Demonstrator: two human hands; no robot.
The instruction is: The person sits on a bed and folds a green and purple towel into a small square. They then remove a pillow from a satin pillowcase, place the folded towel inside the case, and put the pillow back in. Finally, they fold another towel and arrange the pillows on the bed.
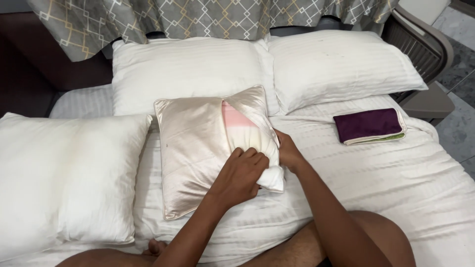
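A shiny cream satin cushion cover (190,148) lies on the white bed sheet (396,183) in front of me. A white and pink cushion insert (247,138) shows through its open right side, with a white corner sticking out at the bottom. My left hand (240,175) grips the cover's edge and the insert near that corner. My right hand (288,151) holds the right edge of the cover, fingers partly hidden behind the fabric.
Two white pillows (198,69) (336,64) lean at the headboard, and a third (64,173) lies at the left. A folded purple cloth (368,124) rests on the sheet at the right. A grey patterned curtain (198,17) hangs behind. A chair (425,44) stands right of the bed. My knees are at the bottom.
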